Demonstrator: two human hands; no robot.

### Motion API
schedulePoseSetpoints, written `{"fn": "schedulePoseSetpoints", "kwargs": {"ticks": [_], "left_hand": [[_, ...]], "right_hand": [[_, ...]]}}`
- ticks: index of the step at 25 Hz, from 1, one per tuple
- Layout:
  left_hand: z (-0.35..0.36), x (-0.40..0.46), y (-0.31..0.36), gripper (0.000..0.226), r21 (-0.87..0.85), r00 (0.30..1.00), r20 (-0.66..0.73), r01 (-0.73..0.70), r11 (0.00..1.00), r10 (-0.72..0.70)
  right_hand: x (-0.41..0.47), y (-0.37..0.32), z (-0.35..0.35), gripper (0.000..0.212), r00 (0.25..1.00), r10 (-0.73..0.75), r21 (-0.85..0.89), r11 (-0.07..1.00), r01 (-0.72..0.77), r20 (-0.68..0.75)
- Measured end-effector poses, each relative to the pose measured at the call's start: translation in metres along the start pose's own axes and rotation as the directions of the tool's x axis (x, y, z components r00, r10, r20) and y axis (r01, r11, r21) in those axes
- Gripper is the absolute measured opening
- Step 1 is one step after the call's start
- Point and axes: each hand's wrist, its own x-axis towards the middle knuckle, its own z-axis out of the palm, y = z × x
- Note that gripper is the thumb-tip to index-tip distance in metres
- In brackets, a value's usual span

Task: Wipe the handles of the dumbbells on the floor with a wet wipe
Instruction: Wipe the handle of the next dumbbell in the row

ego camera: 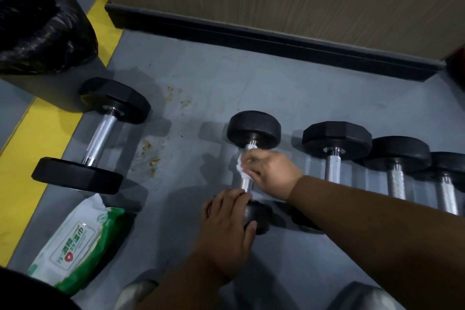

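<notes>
Several black dumbbells with chrome handles lie on the grey floor. The middle dumbbell (254, 129) has my right hand (270, 171) wrapped around its handle, pressing a crumpled white wet wipe (240, 165) against the metal. My left hand (226, 221) grips the near black head of that same dumbbell, covering most of it. Off to the left, apart from the others, lies a dumbbell (100, 133) at a slant. Three dumbbells stand in a row to the right, the closest (336, 142) beside my right wrist; my right forearm hides their near heads.
A green and white wet wipe pack (75, 241) lies on the floor at the lower left. A bin lined with a black bag (37, 25) stands at the upper left beside a yellow floor stripe (32, 141). A wood-panelled wall with a dark skirting (251, 38) closes the back.
</notes>
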Motion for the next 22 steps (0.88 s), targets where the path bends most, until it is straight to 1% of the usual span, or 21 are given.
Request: {"fn": "schedulePoseSetpoints", "kwargs": {"ticks": [2,3,4,5,6,8,9,10,12,14,16,19,20,22], "left_hand": [[0.0,0.001,-0.001,0.053,-0.001,1.0,0.002,-0.004,1.0,0.004],[0.0,0.002,-0.002,0.054,0.005,1.0,0.003,0.003,1.0,-0.003],[0.0,0.003,0.0,0.055,0.02,1.0,0.008,0.01,1.0,-0.01],[0.001,0.004,0.002,0.055,0.044,1.0,0.013,0.008,0.999,-0.008],[0.002,0.005,0.004,0.054,0.076,1.0,0.016,-0.009,0.997,0.007],[0.004,0.003,0.01,0.052,0.122,0.997,0.021,-0.076,0.99,0.074],[0.004,0.002,0.011,0.052,0.127,0.994,0.019,-0.107,0.986,0.106],[0.004,0.001,0.011,0.053,0.122,0.993,0.02,-0.121,0.985,0.119],[0.002,0.002,0.011,0.054,0.116,0.994,0.013,-0.106,0.988,0.105],[0.0,0.002,0.014,0.054,0.104,0.997,0.013,-0.078,0.992,0.077],[-0.001,0.003,0.014,0.05,0.076,0.998,0.007,-0.068,0.995,0.067],[0.0,0.003,0.011,0.047,0.035,0.998,0.005,-0.058,0.998,0.058],[0.0,0.003,0.008,0.048,0.031,0.999,0.009,-0.054,0.998,0.054],[0.0,0.002,0.005,0.052,0.038,0.998,0.017,-0.054,0.998,0.054]], "right_hand": [[-0.01,-0.011,0.003,0.031,0.99,-0.098,0.052,0.994,0.093,0.101],[-0.009,-0.011,0.003,0.031,0.983,-0.128,0.053,0.991,0.122,0.133],[-0.002,-0.007,0.002,0.031,0.98,-0.146,0.026,0.989,0.144,0.135],[0.007,-0.002,-0.001,0.028,0.985,-0.133,-0.002,0.991,0.134,0.109],[0.016,0.002,-0.003,0.022,0.994,-0.087,-0.016,0.996,0.088,0.064],[0.02,0.008,-0.002,0.011,1.0,0.021,-0.021,1.0,-0.021,-0.013],[0.016,0.007,0.001,0.011,0.999,0.033,-0.019,0.999,-0.033,-0.027],[0.008,0.003,0.006,0.015,1.0,0.022,0.003,1.0,-0.022,-0.005],[-0.009,-0.009,0.012,0.03,0.995,-0.024,0.088,0.996,0.016,0.099],[-0.012,-0.009,0.012,0.035,0.987,-0.066,0.096,0.994,0.052,0.149],[0.002,0.001,0.01,0.037,0.989,-0.077,0.033,0.997,0.074,0.125],[0.018,0.017,0.001,0.038,1.0,0.03,0.004,1.0,-0.03,-0.006],[0.016,0.017,0.001,0.038,0.999,0.036,0.001,0.999,-0.036,-0.026],[0.006,0.006,0.002,0.036,1.0,-0.015,0.013,1.0,0.015,0.004]]}}
